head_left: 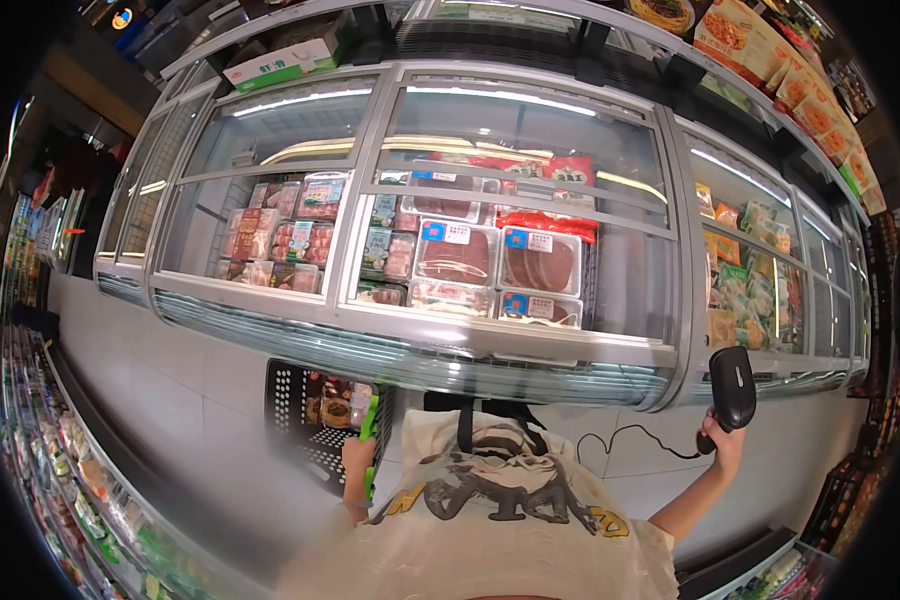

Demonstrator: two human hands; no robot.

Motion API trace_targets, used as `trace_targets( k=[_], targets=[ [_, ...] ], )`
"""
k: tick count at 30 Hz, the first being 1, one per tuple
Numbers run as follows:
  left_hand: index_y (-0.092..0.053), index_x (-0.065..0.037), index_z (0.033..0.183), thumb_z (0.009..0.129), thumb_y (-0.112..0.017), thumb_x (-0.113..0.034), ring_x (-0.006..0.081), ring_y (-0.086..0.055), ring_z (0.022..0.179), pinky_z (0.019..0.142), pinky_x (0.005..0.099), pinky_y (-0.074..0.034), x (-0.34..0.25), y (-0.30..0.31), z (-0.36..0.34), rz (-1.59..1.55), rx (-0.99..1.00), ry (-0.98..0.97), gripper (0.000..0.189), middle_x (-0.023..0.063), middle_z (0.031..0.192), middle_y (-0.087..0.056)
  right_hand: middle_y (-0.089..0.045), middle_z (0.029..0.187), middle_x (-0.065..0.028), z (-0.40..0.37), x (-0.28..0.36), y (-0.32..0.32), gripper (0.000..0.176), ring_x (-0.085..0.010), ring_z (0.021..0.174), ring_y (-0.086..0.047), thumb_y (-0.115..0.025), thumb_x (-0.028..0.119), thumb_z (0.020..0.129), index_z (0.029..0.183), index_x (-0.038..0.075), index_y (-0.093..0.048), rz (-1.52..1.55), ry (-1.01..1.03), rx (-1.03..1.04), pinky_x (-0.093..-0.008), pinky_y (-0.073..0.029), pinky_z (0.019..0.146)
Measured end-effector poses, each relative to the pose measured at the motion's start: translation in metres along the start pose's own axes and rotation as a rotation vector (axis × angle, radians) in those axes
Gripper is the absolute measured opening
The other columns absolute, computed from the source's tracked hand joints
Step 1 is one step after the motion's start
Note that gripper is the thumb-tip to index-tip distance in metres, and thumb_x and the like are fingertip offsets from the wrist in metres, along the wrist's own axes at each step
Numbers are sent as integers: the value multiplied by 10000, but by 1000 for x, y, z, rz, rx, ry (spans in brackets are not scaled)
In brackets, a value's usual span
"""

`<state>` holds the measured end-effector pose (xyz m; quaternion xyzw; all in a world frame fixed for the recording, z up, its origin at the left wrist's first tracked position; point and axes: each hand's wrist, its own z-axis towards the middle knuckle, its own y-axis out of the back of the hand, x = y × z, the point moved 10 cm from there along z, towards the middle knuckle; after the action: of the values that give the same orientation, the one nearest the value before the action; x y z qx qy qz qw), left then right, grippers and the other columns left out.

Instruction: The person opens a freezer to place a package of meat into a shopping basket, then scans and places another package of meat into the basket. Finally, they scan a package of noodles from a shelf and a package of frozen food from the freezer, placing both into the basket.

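Observation:
My left hand is closed around the green handle of a black perforated shopping basket, which hangs low at my left side. Inside the basket lie several packaged foods, partly hidden by the handle and my hand. On the other side, my right hand grips a black handheld barcode scanner, its head pointing up towards the freezer's front edge. A thin black cord runs from the scanner's grip to the left.
A long chest freezer with sliding glass lids stands before me, holding trays of meat, a red bag and frozen packs. A stocked shelf lines the left. Boxes sit above the freezer.

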<state>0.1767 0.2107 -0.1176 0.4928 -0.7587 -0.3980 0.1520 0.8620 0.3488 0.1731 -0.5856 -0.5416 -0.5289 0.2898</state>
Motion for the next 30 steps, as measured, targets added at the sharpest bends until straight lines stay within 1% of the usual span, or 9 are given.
trace_targets(
  k=[7,14,15,18,23,24,26,28,30],
  targets=[
    [-585,47,770,625,-539,-311,356,-570,768,668,404,-442,-35,-20,-52,29,-23,-24,389,230,760,-583,-468,736,-65,26,-6,25,323,-120,540,-463,-579,10,630,933,4,-468,34,1,25,-262,-416,479],
    [-597,31,688,633,-529,-341,356,-578,695,630,406,-451,-59,-39,-77,23,-26,-64,383,214,665,-583,-475,739,-56,73,-14,18,321,-116,543,-465,-587,14,637,936,6,-472,47,-4,77,-255,-409,485],
    [-596,29,623,662,-521,-380,344,-583,620,597,398,-458,-65,-41,-84,-5,48,-92,418,186,557,-565,-476,738,-54,77,-17,12,319,-115,543,-465,-589,15,637,934,6,-473,53,-7,88,-253,-407,486],
    [-589,37,600,695,-499,-424,332,-586,585,580,386,-462,-77,-45,-90,-74,185,-134,480,165,498,-546,-478,737,-51,90,-12,-6,313,-113,542,-465,-593,19,639,929,5,-475,63,3,112,-249,-403,489],
    [-583,86,738,761,-465,-408,262,-609,683,640,320,-467,-84,-51,-63,338,409,-107,509,175,620,-588,-479,738,-52,98,-15,-26,299,-114,551,-469,-585,14,647,925,0,-476,101,-19,66,-249,-402,505],
    [-578,90,746,771,-457,-396,261,-607,663,628,317,-469,-88,-59,-50,259,468,-206,501,172,615,-588,-480,738,-52,100,-14,-33,299,-115,554,-470,-584,10,647,926,-1,-476,115,-13,91,-251,-402,507],
    [-569,97,763,792,-441,-372,258,-604,624,606,313,-472,-160,-20,-62,100,586,-398,487,165,604,-586,-482,740,-53,105,-10,-46,300,-116,560,-473,-582,4,648,929,-3,-477,142,-5,141,-253,-403,511],
    [-573,71,709,819,-414,-339,222,-591,544,545,299,-467,-193,-1,-26,-72,534,-390,454,143,570,-579,-483,741,-51,109,-10,-55,298,-117,566,-474,-578,-6,644,926,-2,-481,122,-26,135,-254,-402,515],
    [-556,29,628,831,-407,-324,188,-562,472,487,282,-446,-276,48,-47,73,533,-503,433,111,520,-556,-485,743,-49,110,-6,-65,297,-117,569,-475,-574,-15,640,923,0,-484,104,-36,120,-252,-400,518]
  ],
)
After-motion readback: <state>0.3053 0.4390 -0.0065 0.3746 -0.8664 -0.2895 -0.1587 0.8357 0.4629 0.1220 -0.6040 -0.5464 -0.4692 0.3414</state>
